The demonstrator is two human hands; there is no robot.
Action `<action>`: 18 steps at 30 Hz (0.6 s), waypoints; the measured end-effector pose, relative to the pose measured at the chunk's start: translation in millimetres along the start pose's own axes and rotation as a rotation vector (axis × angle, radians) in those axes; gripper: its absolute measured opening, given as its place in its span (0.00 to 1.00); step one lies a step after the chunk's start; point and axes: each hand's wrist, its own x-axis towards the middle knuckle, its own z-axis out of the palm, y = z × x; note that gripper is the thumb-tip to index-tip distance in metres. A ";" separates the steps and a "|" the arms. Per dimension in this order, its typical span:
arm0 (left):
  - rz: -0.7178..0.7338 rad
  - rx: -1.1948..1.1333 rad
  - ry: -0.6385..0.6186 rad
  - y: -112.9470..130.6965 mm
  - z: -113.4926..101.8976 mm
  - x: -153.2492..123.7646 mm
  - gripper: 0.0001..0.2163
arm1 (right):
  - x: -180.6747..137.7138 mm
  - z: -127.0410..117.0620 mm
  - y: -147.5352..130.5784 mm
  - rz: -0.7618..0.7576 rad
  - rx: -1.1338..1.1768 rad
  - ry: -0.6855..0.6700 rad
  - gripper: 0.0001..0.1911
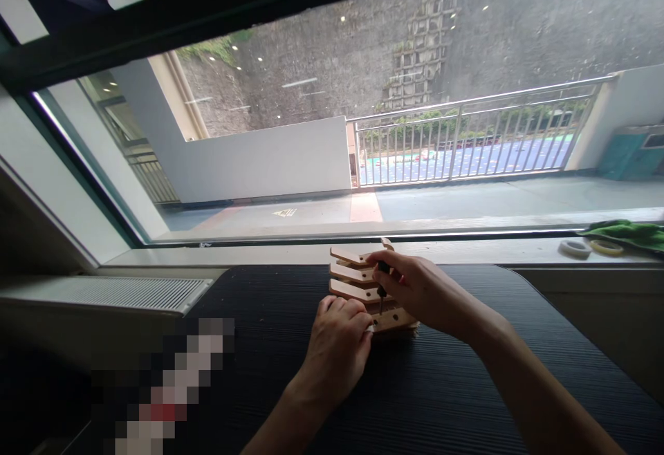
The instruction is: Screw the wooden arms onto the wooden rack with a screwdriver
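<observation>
A small pale wooden rack with slanted slats (353, 290) lies on the black table near the window sill. Several dark holes or screw heads show along its slats. My left hand (338, 330) is closed on the rack's near left corner, with the thumb toward the front slat. In my right hand (418, 285), fingers and thumb pinch the dark handle of a screwdriver (382, 288). Its shaft points down at the rack just behind the front slat. I cannot tell whether the tip is seated in a screw. My right hand covers the rack's right side.
The black wood-grain table (280, 358) has rounded far corners. Beyond it runs a white sill (259, 256) below a large window. Two tape rolls (575, 249) and a green cloth (630, 234) lie on the sill at right. A vented white panel (135, 292) is at left.
</observation>
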 end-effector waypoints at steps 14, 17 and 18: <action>-0.008 -0.004 -0.010 0.3 -1.2 -0.6 0.05 | -1.9 3.9 -3.9 -0.067 0.050 -0.035 0.14; -0.009 -0.001 -0.016 0.1 -1.0 -0.4 0.05 | -1.7 5.2 -3.6 -0.066 0.041 -0.024 0.14; -0.009 0.000 -0.018 0.1 -0.8 -0.5 0.05 | -1.4 5.8 -3.2 -0.067 0.039 -0.020 0.14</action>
